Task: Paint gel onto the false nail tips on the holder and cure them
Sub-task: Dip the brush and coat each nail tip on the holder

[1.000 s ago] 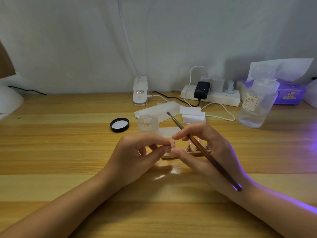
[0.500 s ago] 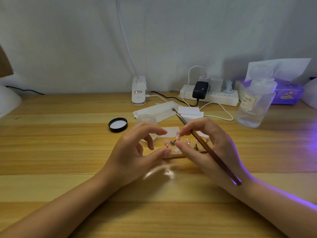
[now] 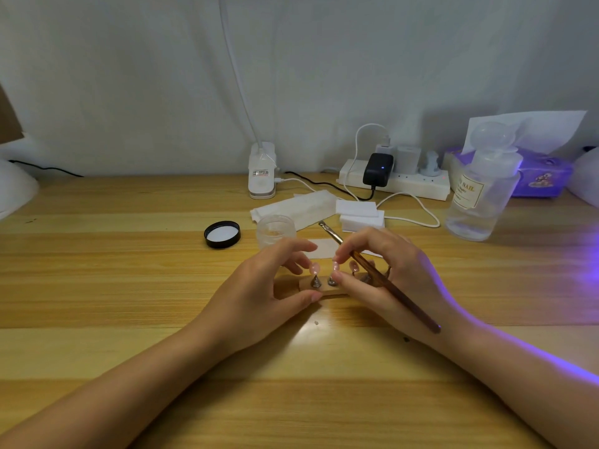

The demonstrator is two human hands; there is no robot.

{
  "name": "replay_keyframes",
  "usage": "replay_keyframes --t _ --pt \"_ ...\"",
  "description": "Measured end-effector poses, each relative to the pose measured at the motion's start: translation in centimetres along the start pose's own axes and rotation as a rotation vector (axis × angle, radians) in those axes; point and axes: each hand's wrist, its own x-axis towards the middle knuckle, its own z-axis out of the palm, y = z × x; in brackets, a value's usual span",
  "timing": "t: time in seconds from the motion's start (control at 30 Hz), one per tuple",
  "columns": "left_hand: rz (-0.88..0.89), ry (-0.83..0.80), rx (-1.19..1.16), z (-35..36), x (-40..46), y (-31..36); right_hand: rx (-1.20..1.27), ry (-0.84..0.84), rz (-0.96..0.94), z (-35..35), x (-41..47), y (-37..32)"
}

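While the left hand (image 3: 259, 286) steadies the holder (image 3: 324, 288) with relaxed fingers, the right hand (image 3: 385, 270) pinches the second nail tip (image 3: 335, 266), brush (image 3: 382, 277) tucked between its fingers. Probably seating the tip, view's partly blocked. Next: load gel from the jar (image 3: 275, 230).

Pink nail tips (image 3: 314, 269) stand upright on the wooden holder (image 3: 306, 283).
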Motion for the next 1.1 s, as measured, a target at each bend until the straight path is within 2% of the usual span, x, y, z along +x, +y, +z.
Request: replay_keyframes --t 0.3,0.57,0.8,0.97,1.1 --pt "-0.011 -0.012 -0.015 0.0 0.0 -0.2 0.024 0.021 0.052 -0.6 -0.1 0.5" --pt "-0.013 0.015 -0.033 0.1 0.0 -0.3 0.015 -0.047 0.098 -1.4 -0.2 0.9" --pt "-0.014 0.014 -0.031 0.1 -0.1 -0.3 0.027 -0.044 -0.013 -1.5 -0.2 1.1" --pt "-0.014 0.034 -0.025 0.2 -0.1 -0.5 -0.12 0.021 -0.205 -0.8 -0.1 1.2" --pt "0.058 0.059 0.036 0.3 -0.2 -0.4 0.021 0.11 -0.204 -0.7 -0.5 0.5"
